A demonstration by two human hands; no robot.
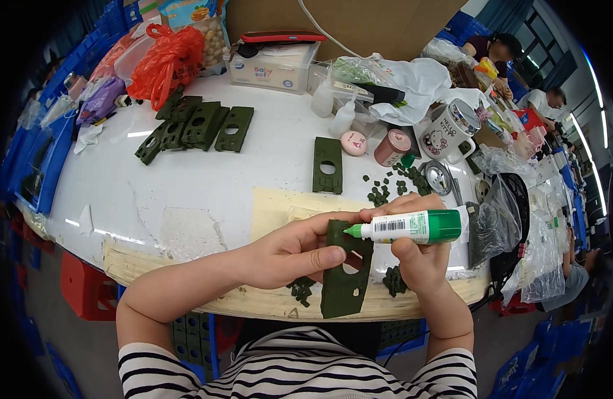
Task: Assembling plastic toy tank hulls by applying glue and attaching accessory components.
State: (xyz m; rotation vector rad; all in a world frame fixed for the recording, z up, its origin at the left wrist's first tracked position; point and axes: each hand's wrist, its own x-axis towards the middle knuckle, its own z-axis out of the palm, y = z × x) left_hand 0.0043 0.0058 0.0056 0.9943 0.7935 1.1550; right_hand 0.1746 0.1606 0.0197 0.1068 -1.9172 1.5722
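Observation:
My left hand point(294, 251) grips a dark green plastic model plate point(342, 289) by its left edge, thumb on its face. The plate stands tilted near the table's front edge and has a round hole. My right hand point(423, 265) is wrapped round a white glue bottle point(399, 227) with a green rear end, held level. Its green nozzle points left, at the upper part of the plate; I cannot tell whether the tip touches it. Small dark green parts point(395, 282) lie in piles on both sides of the plate. Another such plate point(328, 166) lies beyond my hands.
Several more green plates point(200, 126) are stacked at the far left. Loose small parts point(379, 193) lie beyond my right hand, near a white mug point(446, 133), a pink tin point(391, 147) and squeeze bottles point(343, 118). Plastic bags point(496, 226) crowd the right; blue crates point(44, 159) flank the left.

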